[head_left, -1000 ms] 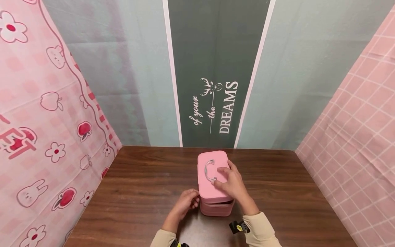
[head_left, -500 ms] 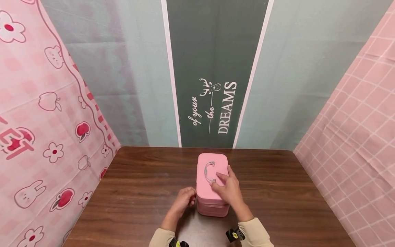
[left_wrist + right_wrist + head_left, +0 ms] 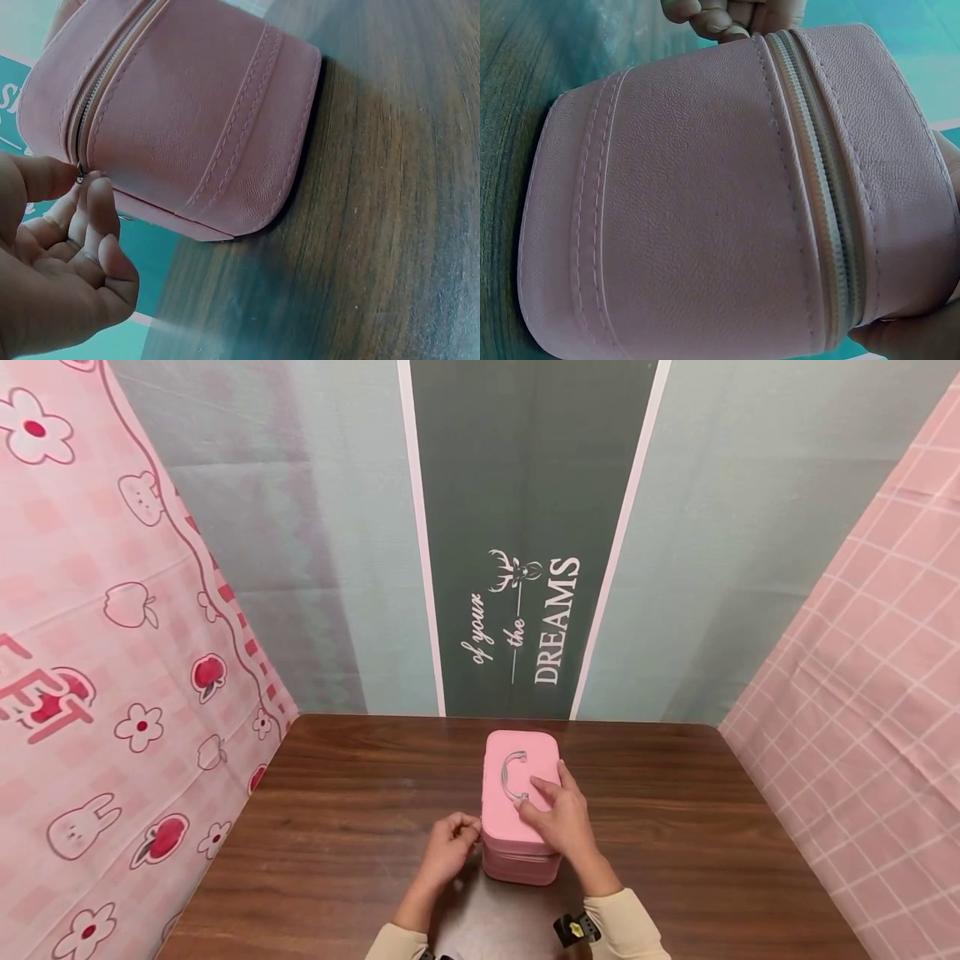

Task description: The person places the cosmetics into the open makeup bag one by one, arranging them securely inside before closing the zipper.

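A pink cosmetic case (image 3: 517, 827) stands upright on the table, its lid down and a metal handle (image 3: 511, 777) on top. At its left side my left hand (image 3: 448, 850) pinches a small zipper pull (image 3: 80, 178) between thumb and index finger; the other fingers are curled. My right hand (image 3: 562, 817) holds the lid from the right, thumb and index finger on top near the handle, another finger along the side edge. The zipper (image 3: 821, 187) circles the case below the lid, and its rows of teeth show apart in the right wrist view.
The brown wooden table (image 3: 360, 777) extends around the case. A green and grey-blue curtain (image 3: 517, 485) with printed words hangs behind it. Pink patterned cloth (image 3: 112, 693) hangs at left and pink checked cloth (image 3: 862, 652) at right.
The lid's front edge has come down, narrowing the gap at the near right corner. My right hand stays on the lid, and my left hand stays at the case's left side.
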Demonstrator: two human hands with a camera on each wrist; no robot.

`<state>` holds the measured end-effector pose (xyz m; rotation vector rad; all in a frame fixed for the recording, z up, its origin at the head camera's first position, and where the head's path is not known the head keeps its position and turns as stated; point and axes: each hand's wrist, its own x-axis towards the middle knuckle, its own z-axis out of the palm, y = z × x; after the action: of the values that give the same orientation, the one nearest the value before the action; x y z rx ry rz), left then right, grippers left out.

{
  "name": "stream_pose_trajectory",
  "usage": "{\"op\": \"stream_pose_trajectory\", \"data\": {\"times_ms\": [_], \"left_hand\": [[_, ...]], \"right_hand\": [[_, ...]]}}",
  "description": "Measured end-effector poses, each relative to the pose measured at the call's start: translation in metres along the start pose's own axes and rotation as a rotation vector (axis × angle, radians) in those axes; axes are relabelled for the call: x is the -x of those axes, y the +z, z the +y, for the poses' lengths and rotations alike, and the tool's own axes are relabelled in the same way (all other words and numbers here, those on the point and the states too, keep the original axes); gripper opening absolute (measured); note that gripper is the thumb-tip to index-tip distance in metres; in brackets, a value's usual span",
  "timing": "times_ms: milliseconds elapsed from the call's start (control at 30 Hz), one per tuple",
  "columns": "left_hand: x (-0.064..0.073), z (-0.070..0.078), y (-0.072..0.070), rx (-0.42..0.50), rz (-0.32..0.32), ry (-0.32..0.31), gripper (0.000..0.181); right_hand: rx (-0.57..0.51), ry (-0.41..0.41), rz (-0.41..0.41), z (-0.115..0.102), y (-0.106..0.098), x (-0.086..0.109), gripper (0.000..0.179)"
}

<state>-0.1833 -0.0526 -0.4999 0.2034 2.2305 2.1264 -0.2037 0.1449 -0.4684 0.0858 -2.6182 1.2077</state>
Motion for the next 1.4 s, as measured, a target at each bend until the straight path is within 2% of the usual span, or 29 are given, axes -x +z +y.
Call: {"op": "stream_pose_trajectory", "data": {"times_ms": [200, 300, 400, 467, 533, 633, 733, 833, 967, 1067, 1167, 1400], "left_hand": [[-0.004, -0.008, 0.0, -0.163, 0.011, 0.035, 0.01], [-0.005, -0.01, -0.001, -0.276, 0.006, 0.061, 0.011], [-0.006, -0.01, -0.002, -0.388, 0.002, 0.117, 0.01], [-0.006, -0.009, -0.003, -0.433, -0.007, 0.155, 0.01], [-0.007, -0.01, -0.005, -0.458, -0.024, 0.198, 0.01], [-0.008, -0.012, -0.009, -0.474, -0.054, 0.249, 0.01], [-0.01, -0.014, -0.012, -0.44, -0.083, 0.272, 0.011], [-0.012, -0.016, -0.013, -0.354, -0.106, 0.24, 0.012], [-0.011, -0.014, -0.01, -0.15, -0.111, 0.111, 0.015], [-0.005, -0.006, -0.005, 0.046, -0.119, -0.005, 0.018], [-0.001, 0.0, 0.0, 0.178, -0.13, -0.087, 0.019], [-0.007, -0.014, 0.003, 0.177, -0.121, -0.137, 0.02]], "right_hand": [[0.014, -0.014, -0.013, 0.0, -0.001, -0.002, 0.048], [0.062, -0.095, -0.011, 0.002, 0.0, -0.002, 0.05], [0.106, -0.215, 0.001, 0.004, 0.001, -0.003, 0.053], [0.11, -0.282, 0.01, 0.006, 0.001, -0.004, 0.052], [0.104, -0.315, 0.011, 0.006, 0.001, -0.005, 0.049], [0.09, -0.311, 0.002, 0.007, 0.0, -0.006, 0.041], [0.081, -0.308, -0.007, 0.008, 0.0, -0.007, 0.035], [0.072, -0.351, -0.008, 0.008, -0.001, -0.009, 0.031], [0.078, -0.396, -0.017, 0.008, -0.001, -0.009, 0.028], [0.08, -0.388, -0.032, 0.007, -0.001, -0.008, 0.027], [0.077, -0.382, -0.033, 0.007, -0.001, -0.008, 0.025], [0.063, -0.38, -0.032, 0.008, -0.001, -0.008, 0.025]]}}
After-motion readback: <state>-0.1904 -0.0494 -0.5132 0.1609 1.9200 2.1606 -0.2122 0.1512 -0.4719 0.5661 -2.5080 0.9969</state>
